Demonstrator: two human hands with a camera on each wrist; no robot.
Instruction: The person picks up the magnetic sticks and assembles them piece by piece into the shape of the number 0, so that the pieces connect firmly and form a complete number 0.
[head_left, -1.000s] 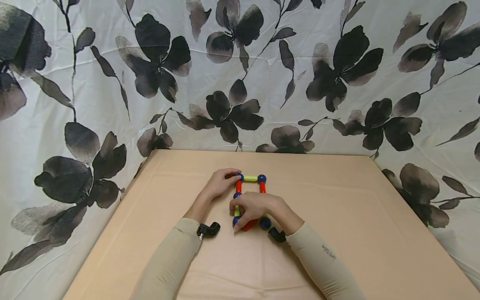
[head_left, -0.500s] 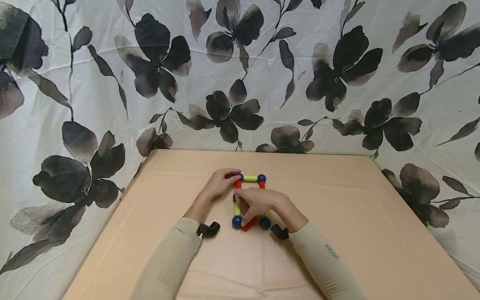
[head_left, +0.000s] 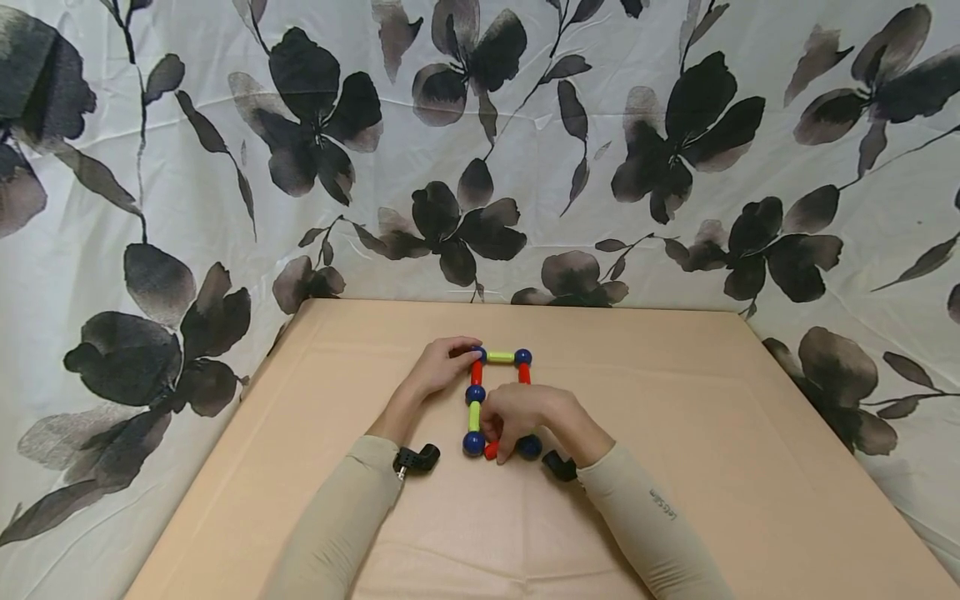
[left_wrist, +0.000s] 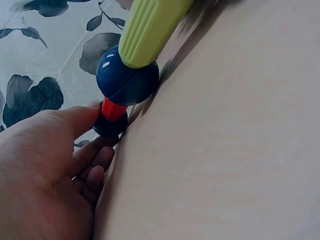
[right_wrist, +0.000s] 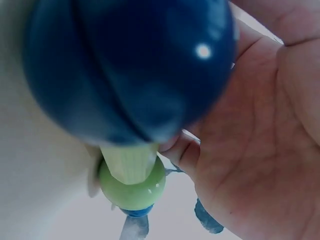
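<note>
A frame of magnetic rods and balls lies on the table. My left hand [head_left: 438, 367] pinches the far-left blue ball [left_wrist: 109, 127], thumb on its near side. A red rod [head_left: 477, 372], a middle blue ball [head_left: 476, 393] and a yellow-green rod [head_left: 475, 416] run down to the front-left blue ball [head_left: 473, 443]. At the front my right hand [head_left: 521, 408] grips a red magnetic rod [head_left: 491, 451], mostly covered by the fingers. Its left end lies close to the front-left ball. The front-right blue ball [right_wrist: 135, 65] sits beside the palm; beyond it are a pale green rod [right_wrist: 131, 162] and green ball [right_wrist: 132, 189].
A yellow-green rod [head_left: 501, 357] joins the far corners, ending at the far-right blue ball [head_left: 522, 357]. Another red rod [head_left: 524, 372] runs toward me from there. The beige tabletop [head_left: 675, 433] meets a floral cloth [head_left: 570, 167] at the back.
My right hand has let go around the left side's lower part and shifted right onto the front red rod. The left-side balls and rod are uncovered now. My left hand stays put.
</note>
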